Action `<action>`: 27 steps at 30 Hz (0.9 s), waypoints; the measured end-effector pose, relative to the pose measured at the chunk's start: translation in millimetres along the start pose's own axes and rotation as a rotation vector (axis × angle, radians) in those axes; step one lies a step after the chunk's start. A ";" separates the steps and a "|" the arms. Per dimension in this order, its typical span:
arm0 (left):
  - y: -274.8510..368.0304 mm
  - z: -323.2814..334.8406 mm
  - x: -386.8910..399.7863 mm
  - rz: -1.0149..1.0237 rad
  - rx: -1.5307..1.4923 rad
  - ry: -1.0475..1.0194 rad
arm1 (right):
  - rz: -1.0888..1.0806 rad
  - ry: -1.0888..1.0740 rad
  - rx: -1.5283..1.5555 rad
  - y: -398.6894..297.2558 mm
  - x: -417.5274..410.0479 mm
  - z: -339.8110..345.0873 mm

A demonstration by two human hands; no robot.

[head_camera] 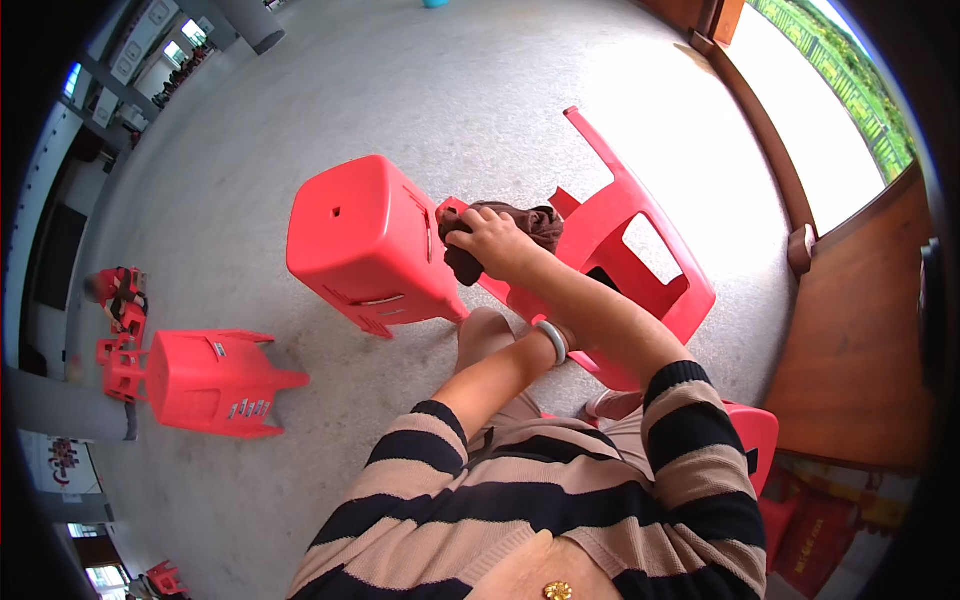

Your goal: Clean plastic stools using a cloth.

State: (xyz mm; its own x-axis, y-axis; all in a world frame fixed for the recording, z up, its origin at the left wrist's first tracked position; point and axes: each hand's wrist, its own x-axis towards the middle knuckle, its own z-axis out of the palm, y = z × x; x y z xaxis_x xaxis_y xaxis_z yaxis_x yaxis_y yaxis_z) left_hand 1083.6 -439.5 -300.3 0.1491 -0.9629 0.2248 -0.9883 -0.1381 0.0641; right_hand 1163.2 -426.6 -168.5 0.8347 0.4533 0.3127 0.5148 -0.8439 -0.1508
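My right hand (491, 240) grips a bunched dark brown cloth (544, 225) with its fingers bent over it. The cloth lies against a red plastic chair (645, 202), which appears tipped over in front of my legs. My left arm, with a pale bangle (553, 341) at the wrist, passes beneath my right forearm. Most of my left hand is hidden there, near the chair's lower part, and what it touches cannot be seen. An upright red plastic stool (341, 217) stands just left of the cloth.
Another red stool (217, 382) stands farther left on the grey floor. Beyond it, a person in red (116, 289) bends by small red stools (124, 371). A wooden door panel (855, 352) and a bright doorway (810, 112) are at right. A red seat (754, 439) is beside me.
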 end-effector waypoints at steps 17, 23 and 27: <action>28.3 -71.2 12.0 -0.076 -0.204 -0.183 | 0.080 -0.029 0.119 59.8 -118.1 -52.7; 28.3 -68.0 13.6 0.085 -0.230 0.428 | 0.537 0.148 -0.061 127.8 -155.5 -80.9; 20.2 -63.3 17.6 0.112 -0.238 0.422 | 0.829 0.166 -0.063 149.8 -137.1 -71.5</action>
State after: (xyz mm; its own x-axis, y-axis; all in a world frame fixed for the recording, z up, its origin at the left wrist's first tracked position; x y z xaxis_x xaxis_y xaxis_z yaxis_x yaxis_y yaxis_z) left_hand 1068.2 -444.6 -233.6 0.0905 -0.7843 0.6138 -0.9719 0.0650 0.2264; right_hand 1111.9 -635.7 -166.8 0.8952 -0.3628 0.2587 -0.2669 -0.9015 -0.3408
